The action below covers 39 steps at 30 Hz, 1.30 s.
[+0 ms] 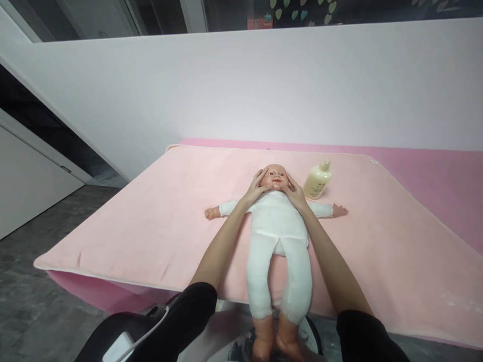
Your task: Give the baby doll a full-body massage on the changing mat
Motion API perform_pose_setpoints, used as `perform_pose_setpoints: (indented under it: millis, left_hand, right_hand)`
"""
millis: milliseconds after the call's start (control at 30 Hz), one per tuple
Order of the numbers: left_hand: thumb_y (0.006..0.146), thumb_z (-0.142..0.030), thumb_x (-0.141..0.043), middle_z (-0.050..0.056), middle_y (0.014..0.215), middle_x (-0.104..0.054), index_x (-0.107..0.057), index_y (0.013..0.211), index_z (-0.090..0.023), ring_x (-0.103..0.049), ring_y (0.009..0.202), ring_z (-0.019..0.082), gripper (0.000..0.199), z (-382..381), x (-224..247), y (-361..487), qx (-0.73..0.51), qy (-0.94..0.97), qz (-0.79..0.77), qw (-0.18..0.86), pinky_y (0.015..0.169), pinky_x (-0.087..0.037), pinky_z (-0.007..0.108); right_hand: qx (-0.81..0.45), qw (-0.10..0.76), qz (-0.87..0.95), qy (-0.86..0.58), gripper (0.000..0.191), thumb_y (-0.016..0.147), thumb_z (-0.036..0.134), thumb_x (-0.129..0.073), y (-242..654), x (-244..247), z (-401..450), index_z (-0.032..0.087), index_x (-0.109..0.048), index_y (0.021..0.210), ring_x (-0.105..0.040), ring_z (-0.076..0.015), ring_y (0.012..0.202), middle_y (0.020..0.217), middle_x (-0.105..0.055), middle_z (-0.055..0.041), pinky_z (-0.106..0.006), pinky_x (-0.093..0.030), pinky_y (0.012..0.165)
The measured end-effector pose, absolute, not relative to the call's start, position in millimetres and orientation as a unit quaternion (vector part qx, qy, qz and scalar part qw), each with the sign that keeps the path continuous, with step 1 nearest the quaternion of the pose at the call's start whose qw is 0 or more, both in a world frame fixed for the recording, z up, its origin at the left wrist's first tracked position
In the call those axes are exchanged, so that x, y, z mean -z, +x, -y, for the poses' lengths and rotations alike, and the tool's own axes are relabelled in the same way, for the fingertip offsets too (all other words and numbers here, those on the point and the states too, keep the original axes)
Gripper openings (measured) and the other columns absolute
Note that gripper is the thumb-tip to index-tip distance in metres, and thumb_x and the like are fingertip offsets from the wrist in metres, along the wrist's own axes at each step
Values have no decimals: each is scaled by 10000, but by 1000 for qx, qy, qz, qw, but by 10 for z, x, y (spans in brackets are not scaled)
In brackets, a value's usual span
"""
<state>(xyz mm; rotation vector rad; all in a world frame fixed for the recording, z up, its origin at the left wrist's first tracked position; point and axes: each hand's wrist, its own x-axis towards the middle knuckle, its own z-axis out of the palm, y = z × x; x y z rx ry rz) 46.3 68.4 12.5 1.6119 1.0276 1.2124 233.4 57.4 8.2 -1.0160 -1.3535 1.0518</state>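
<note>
A baby doll [279, 216] with a white cloth body lies on its back on a pink blanket, its arms spread and its feet past the near edge. My left hand [257, 188] rests against the left side of the doll's head, with the thumb near its chin. On the right side of the head, my right hand [295, 191] lies in the same way, fingers along the cheek. Both hands cup the head between them, and the face shows in the gap. A pale yellow pump bottle [317, 181] stands just right of my right hand, above the doll's arm.
The pink blanket [151, 216] covers a table against a white wall [264, 90]. Darker pink surface [433, 181] shows at the back right. A white device [118, 347] with a cable is at the lower left, by my sleeve.
</note>
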Motion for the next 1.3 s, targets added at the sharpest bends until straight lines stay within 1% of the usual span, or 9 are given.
perform_pose_setpoints:
  millis: [167,333,433,533,600,733,900,1100,1300]
  left_hand:
    - [728,-376,-672,1,1557,-226,-476,1355,-295,-197,1437,237,661,-742,-87,447,-510,595,-385,487,1146,-261,364]
    - [855,-459,-479,54,1463,-417,-490,1339,-249,-445,1301,271,527,-746,-85,466,-551,490,-376,561,1039,-414,443]
    - [822,-482,-545,77,1471,-397,-440,1371,-224,-379,1345,264,615,-707,-97,502,-554,545,-393,492,1090,-353,413]
    - [722,-496,-681,75,1497,-327,-383,1405,-247,-273,1398,252,785,-663,-93,551,-528,633,-427,372,1150,-252,362]
    - [703,-492,-706,73,1493,-309,-360,1417,-264,-260,1402,252,826,-646,-85,575,-513,653,-447,334,1155,-238,352]
    - [764,-455,-661,71,1495,-290,-342,1429,-273,-243,1410,239,760,-646,-71,578,-503,665,-444,329,1160,-220,354]
    - [797,-443,-626,76,1516,-265,-319,1445,-255,-222,1421,223,742,-654,-59,570,-507,668,-432,332,1170,-181,355]
    - [786,-398,-643,80,1526,-286,-383,1417,-235,-221,1425,216,701,-677,-61,571,-515,654,-432,348,1162,-190,343]
    - [709,-335,-714,78,1483,-380,-481,1355,-230,-292,1396,233,695,-686,-134,496,-527,626,-420,393,1145,-228,348]
  right_hand:
    - [-430,544,580,-427,903,719,636,-642,2317,-134,-522,133,-384,1423,-424,-271,1306,1426,-424,-113,-387,-342,1108]
    - [-407,548,588,-434,819,783,631,-571,2310,-140,-522,132,-405,1411,-409,-249,1319,1427,-421,-110,-372,-314,1123]
    - [-406,557,579,-436,826,759,633,-597,2318,-99,-558,126,-436,1391,-420,-269,1309,1428,-419,-120,-395,-336,1112]
    - [-418,564,567,-431,895,701,621,-665,2320,-67,-575,113,-422,1396,-449,-286,1284,1437,-404,-141,-397,-389,1080]
    - [-430,560,567,-425,939,654,576,-728,2313,-64,-570,138,-393,1415,-473,-281,1264,1439,-405,-135,-386,-418,1061]
    - [-430,560,571,-419,910,634,528,-761,2299,-75,-561,200,-408,1406,-460,-258,1278,1437,-419,-93,-373,-410,1068]
    - [-418,558,581,-420,928,658,590,-716,2314,-53,-594,148,-403,1412,-420,-272,1308,1453,-387,-115,-388,-361,1098]
    - [-391,538,604,-439,910,714,664,-620,2334,-81,-569,123,-399,1412,-406,-266,1319,1437,-407,-116,-386,-325,1114]
    - [-368,529,613,-458,840,776,677,-537,2352,-90,-569,129,-420,1401,-394,-247,1329,1418,-437,-99,-374,-299,1129]
